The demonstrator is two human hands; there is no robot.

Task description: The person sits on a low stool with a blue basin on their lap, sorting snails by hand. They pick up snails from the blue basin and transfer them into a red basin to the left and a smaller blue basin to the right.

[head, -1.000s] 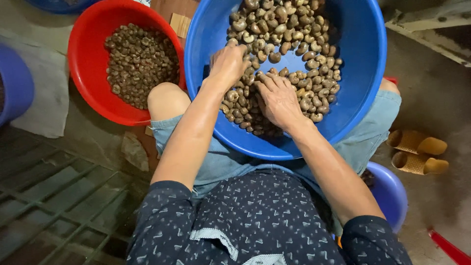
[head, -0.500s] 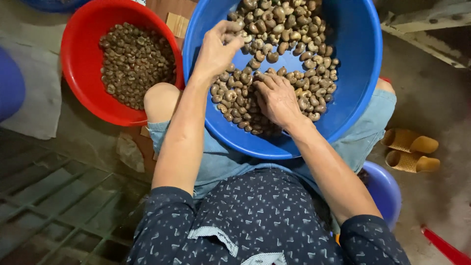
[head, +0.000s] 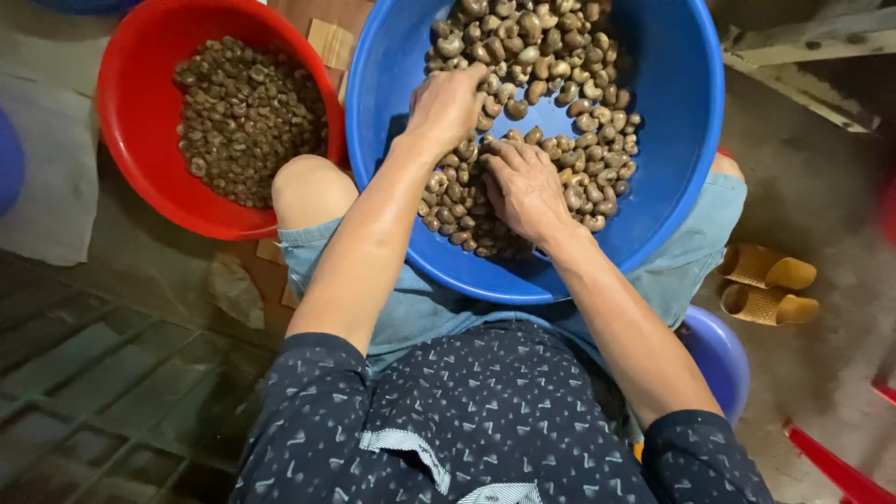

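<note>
A big blue basin [head: 681,112] rests on my lap and holds a heap of pale brown nuts [head: 560,84]. My left hand [head: 446,107] lies on the left side of the heap, knuckles up, with its fingers curled around some nuts. Just below it and to the right, my right hand [head: 525,187] lies flat on the nuts with its fingers spread, and it holds nothing. Beside my left knee stands a red basin [head: 140,103] with smaller, darker nuts [head: 247,117] in it.
A pair of yellow sandals [head: 765,285] lies on the concrete floor at the right. I sit on a purple stool [head: 723,359]. A metal floor grate [head: 103,383] is at lower left, a grey cloth [head: 47,177] at far left, and a red object [head: 840,467] at lower right.
My left hand lifted out of the nuts toward the basin's upper left, then came back down onto the heap. My right hand stayed on the nuts and barely shifted.
</note>
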